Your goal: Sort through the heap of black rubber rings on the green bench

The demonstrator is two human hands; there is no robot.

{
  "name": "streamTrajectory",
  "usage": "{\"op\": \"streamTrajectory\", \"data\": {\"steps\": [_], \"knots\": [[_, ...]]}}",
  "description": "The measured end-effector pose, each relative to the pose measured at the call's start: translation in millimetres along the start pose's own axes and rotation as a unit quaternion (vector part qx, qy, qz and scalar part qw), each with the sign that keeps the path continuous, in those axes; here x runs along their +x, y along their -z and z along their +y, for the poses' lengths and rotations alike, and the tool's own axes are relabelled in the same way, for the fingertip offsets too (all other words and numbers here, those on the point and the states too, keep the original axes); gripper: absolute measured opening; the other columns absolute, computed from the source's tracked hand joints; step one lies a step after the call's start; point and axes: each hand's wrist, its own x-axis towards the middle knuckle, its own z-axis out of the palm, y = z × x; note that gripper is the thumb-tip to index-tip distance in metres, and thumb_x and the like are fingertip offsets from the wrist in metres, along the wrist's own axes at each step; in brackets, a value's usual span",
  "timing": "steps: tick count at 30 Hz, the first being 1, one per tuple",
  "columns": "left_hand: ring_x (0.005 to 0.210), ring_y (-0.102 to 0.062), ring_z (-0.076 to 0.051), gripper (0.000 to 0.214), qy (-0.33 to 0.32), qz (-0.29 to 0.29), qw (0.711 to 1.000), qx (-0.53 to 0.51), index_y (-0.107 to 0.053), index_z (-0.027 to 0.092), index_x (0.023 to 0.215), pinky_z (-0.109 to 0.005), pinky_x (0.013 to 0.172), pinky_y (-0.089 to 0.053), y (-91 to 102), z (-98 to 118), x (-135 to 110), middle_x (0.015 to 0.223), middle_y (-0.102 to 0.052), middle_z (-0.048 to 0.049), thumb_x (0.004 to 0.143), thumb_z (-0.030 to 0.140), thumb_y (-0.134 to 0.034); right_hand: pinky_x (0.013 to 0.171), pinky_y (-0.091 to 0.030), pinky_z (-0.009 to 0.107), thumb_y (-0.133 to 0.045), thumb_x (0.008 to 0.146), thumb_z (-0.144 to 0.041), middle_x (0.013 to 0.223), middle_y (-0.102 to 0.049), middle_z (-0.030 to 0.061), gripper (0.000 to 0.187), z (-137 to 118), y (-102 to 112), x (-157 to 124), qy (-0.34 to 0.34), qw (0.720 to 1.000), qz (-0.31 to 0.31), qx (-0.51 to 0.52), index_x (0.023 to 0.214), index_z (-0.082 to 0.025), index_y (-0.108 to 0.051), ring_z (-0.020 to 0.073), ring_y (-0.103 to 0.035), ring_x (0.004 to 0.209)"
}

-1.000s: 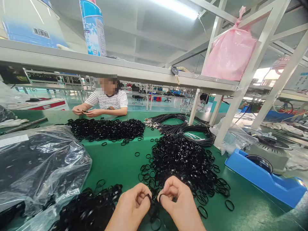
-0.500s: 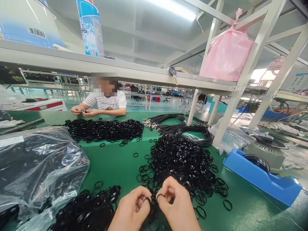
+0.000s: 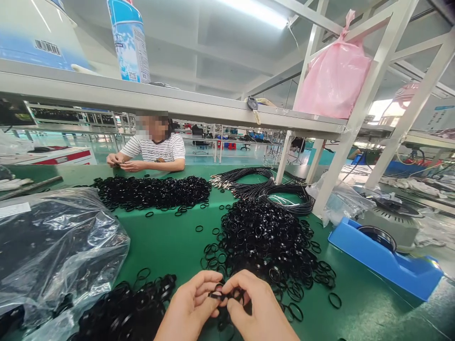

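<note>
Several small black rings (image 3: 215, 295) are between my two hands, low in the middle of the head view. My left hand (image 3: 195, 303) pinches a black ring between thumb and fingers. Close against it, my right hand (image 3: 254, 303) is closed, with black rings at its fingertips; how many is hidden by the fingers. Just beyond my hands rises a large heap of black rings (image 3: 263, 232) on the green table (image 3: 170, 241). Another pile of black rings (image 3: 124, 308) lies to the left of my left hand.
A clear plastic bag of black items (image 3: 64, 241) lies at the left. At the right stands a blue tape dispenser (image 3: 384, 263). Coiled black cables (image 3: 287, 199) lie behind the heap. Across the table, a person (image 3: 156, 151) handles something small beside a third ring pile (image 3: 152, 192). A shelf (image 3: 177, 102) spans above.
My hands have come together, and the fingers of my left hand have opened out somewhat around the rings. The view has shifted slightly. The person opposite has moved their hands a little.
</note>
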Motion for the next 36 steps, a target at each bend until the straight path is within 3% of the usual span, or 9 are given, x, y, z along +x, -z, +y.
{"op": "streamTrajectory", "data": {"steps": [3, 5, 8, 10, 15, 19, 25, 29, 36], "knots": [[0.075, -0.065, -0.019, 0.035, 0.004, -0.006, 1.0, 0.001, -0.061, 0.018, 0.103, -0.028, 0.068, -0.051, -1.7, -0.9, -0.7, 0.09, -0.071, -0.0048, 0.069, 0.026, -0.067, 0.07, -0.039, 0.023, -0.058, 0.072, -0.011, 0.084, -0.06, -0.0008, 0.013, -3.2, -0.7, -0.3, 0.017, 0.999, 0.015, -0.025, 0.079, -0.022, -0.062, 0.015, -0.056, 0.081], [0.072, -0.064, -0.018, 0.032, -0.003, 0.002, 0.999, 0.035, -0.061, 0.019, 0.102, -0.028, 0.067, -0.051, -1.9, -0.7, -1.3, 0.083, -0.072, -0.003, 0.071, 0.027, -0.064, 0.069, -0.038, 0.023, -0.061, 0.07, -0.011, 0.081, -0.06, -0.0011, 0.01, -4.7, 0.2, 0.1, 0.016, 0.999, 0.031, -0.026, 0.073, -0.021, -0.061, 0.015, -0.055, 0.08], [0.061, -0.061, -0.017, 0.021, -0.003, 0.033, 0.992, 0.119, -0.062, 0.018, 0.088, -0.027, 0.061, -0.048, 0.4, 1.1, -1.8, 0.063, -0.069, -0.0008, 0.077, 0.036, -0.06, 0.059, -0.035, 0.022, -0.061, 0.071, -0.012, 0.073, -0.06, -0.0014, 0.009, -2.3, 1.6, 1.3, -0.033, 0.999, 0.035, 0.019, 0.069, -0.02, -0.064, 0.0131, -0.055, 0.069], [0.056, -0.057, -0.016, 0.025, -0.001, 0.045, 0.986, 0.162, -0.062, 0.018, 0.078, -0.025, 0.055, -0.046, 2.4, 3.1, -2.0, 0.055, -0.064, -0.0002, 0.077, 0.042, -0.059, 0.056, -0.035, 0.022, -0.061, 0.07, -0.015, 0.069, -0.061, -0.001, 0.008, 2.3, 1.8, 2.3, -0.074, 0.995, 0.027, 0.065, 0.069, -0.02, -0.067, 0.0133, -0.055, 0.066], [0.058, -0.05, -0.013, 0.028, -0.042, 0.065, 0.978, 0.196, -0.06, 0.021, 0.073, -0.021, 0.049, -0.037, -0.4, 9.0, -6.4, 0.065, -0.054, 0.0021, 0.08, 0.047, -0.054, 0.058, -0.039, 0.022, -0.061, 0.069, -0.021, 0.063, -0.064, 0.0016, 0.01, 12.2, 0.2, 5.4, -0.111, 0.971, 0.005, 0.211, 0.068, -0.016, -0.069, 0.0149, -0.058, 0.065], [0.063, -0.047, -0.013, 0.027, -0.081, 0.066, 0.968, 0.226, -0.058, 0.021, 0.066, -0.02, 0.05, -0.032, -7.5, 10.9, -10.0, 0.077, -0.051, 0.0009, 0.08, 0.043, -0.053, 0.052, -0.039, 0.02, -0.06, 0.068, -0.021, 0.058, -0.064, 0.0024, 0.012, 12.7, -1.1, 7.6, -0.115, 0.961, 0.002, 0.251, 0.066, -0.014, -0.07, 0.0147, -0.059, 0.059], [0.059, -0.047, -0.012, 0.017, -0.081, 0.066, 0.965, 0.241, -0.058, 0.02, 0.064, -0.02, 0.047, -0.029, -14.3, 6.5, -7.6, 0.078, -0.049, 0.0006, 0.075, 0.033, -0.056, 0.058, -0.043, 0.022, -0.055, 0.07, -0.022, 0.068, -0.069, 0.0042, 0.017, 11.4, -8.1, 5.1, -0.098, 0.982, 0.037, 0.154, 0.067, -0.016, -0.071, 0.0171, -0.061, 0.066], [0.061, -0.047, -0.013, 0.015, -0.088, 0.073, 0.963, 0.243, -0.051, 0.021, 0.061, -0.021, 0.048, -0.032, -16.4, 4.0, -7.5, 0.074, -0.048, 0.0014, 0.074, 0.027, -0.051, 0.049, -0.038, 0.02, -0.053, 0.07, -0.02, 0.064, -0.068, 0.0005, 0.018, 7.3, -13.5, 1.9, -0.088, 0.994, 0.055, 0.03, 0.067, -0.019, -0.071, 0.0135, -0.057, 0.055], [0.063, -0.047, -0.015, 0.016, -0.085, 0.076, 0.964, 0.24, -0.047, 0.02, 0.055, -0.022, 0.05, -0.029, -4.4, 3.1, -6.6, 0.07, -0.048, 0.0018, 0.071, 0.021, -0.048, 0.051, -0.038, 0.021, -0.051, 0.07, -0.017, 0.062, -0.062, -0.0026, 0.015, 12.8, 3.0, 5.1, -0.078, 0.977, 0.19, -0.06, 0.064, -0.021, -0.064, 0.0117, -0.051, 0.051]]}}
